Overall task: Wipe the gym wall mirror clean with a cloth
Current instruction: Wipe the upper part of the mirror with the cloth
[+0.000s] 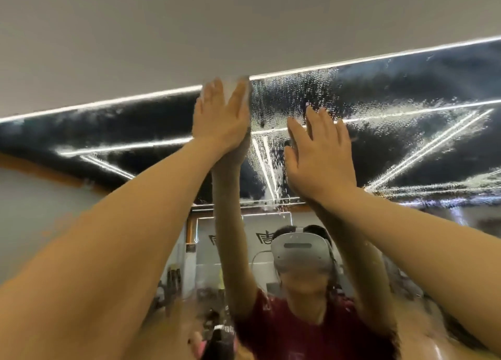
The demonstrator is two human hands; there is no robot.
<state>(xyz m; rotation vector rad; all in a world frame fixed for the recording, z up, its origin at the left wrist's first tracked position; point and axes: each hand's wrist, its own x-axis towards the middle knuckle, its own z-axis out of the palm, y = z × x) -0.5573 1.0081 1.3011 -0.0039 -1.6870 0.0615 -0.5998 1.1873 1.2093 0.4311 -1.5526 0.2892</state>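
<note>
Both arms are reaching high, pressing a cloth against the top edge of the wet wall mirror.

The left hand (221, 118) is stretching up with straight fingers, flattening a pale cloth (235, 86) against the mirror (406, 88) right at its upper edge, where the glass is meeting the grey wall (189, 34); only a small part of the cloth is showing past the fingertips. The right hand (320, 153) is lying flat and open just beside it, a little lower, fingers spread and straight, holding nothing. The two hands are apart, not touching. One cloth, two hands, two bare forearms. Water droplets are streaking the glass between and around the hands. The person's reflection, in a white headset (301, 251) and red shirt (298, 332), is showing below.
</note>
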